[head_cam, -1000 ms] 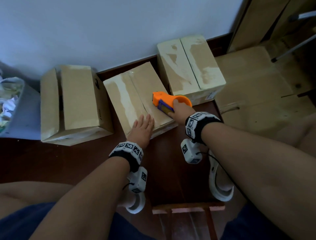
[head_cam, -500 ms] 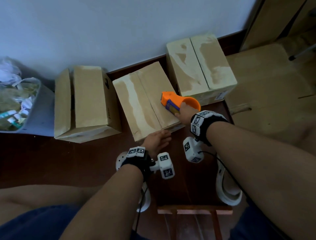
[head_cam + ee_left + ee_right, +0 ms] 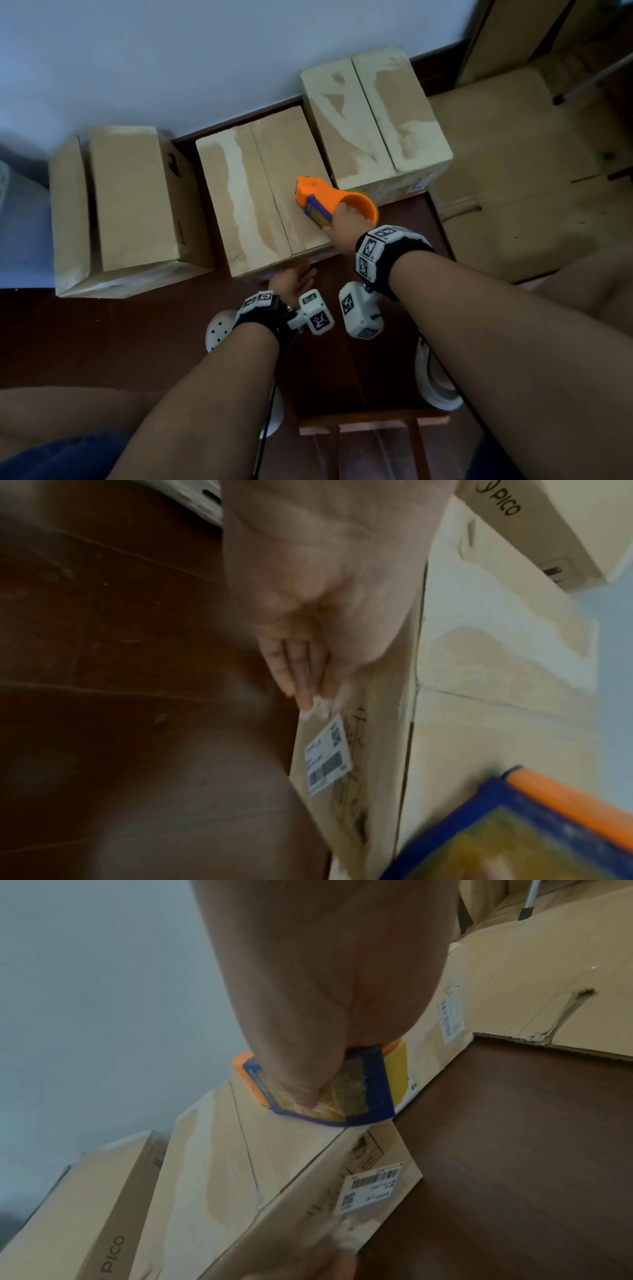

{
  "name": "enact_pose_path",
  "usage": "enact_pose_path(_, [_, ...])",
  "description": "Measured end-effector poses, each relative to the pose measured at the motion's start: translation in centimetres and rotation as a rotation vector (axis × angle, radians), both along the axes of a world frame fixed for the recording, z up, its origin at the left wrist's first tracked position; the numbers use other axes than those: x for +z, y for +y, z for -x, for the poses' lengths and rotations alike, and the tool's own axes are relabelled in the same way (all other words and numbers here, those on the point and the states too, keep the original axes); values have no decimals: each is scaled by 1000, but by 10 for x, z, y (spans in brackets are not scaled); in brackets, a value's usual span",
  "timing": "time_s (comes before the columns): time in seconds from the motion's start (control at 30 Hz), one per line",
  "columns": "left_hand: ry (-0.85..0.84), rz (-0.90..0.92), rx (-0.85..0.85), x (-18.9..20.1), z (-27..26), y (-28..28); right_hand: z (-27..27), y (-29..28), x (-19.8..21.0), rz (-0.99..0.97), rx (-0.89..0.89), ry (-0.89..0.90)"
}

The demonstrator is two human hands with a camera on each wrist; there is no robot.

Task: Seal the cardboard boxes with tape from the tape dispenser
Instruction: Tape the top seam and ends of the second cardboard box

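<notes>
Three cardboard boxes stand in a row against the wall: the left box (image 3: 130,205), the middle box (image 3: 253,192) and the right box (image 3: 373,113). My right hand (image 3: 344,222) grips the orange tape dispenser (image 3: 318,195), which rests on top of the middle box near its front right corner. In the right wrist view my thumb presses the dispenser's blue plate (image 3: 369,1085). My left hand (image 3: 301,669) lies with straight fingers against the middle box's front face (image 3: 377,723), just beside a white label (image 3: 329,756). The top seam (image 3: 270,192) runs left of the dispenser.
The boxes sit on a dark wooden floor (image 3: 102,335). Flattened cardboard (image 3: 513,192) lies to the right. White clogs (image 3: 219,329) (image 3: 435,387) and a small wooden stool (image 3: 373,425) are near my legs. A metal leg (image 3: 589,78) slants at the far right.
My left hand has come off the top of the middle box and gone down to its front face. The right hand stays on the dispenser at the box's near end.
</notes>
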State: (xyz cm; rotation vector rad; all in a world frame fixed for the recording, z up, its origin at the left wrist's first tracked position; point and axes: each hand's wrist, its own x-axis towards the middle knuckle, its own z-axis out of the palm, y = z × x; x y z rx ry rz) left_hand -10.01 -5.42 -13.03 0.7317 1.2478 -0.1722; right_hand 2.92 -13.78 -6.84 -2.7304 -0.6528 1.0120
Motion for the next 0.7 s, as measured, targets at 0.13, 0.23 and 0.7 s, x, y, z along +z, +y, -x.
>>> enact_pose_path(0.13, [203,-144,-238,3,19,29,2,0,-1,-3,-15,-18])
enact_pose_path(0.23, [277,-243,-585,18,23,40,3,2,-1,-3,-18,-26])
enact_pose_path(0.7, [211,-1336,-1786,80,-32,47,6,1,3,-17,-38,-7])
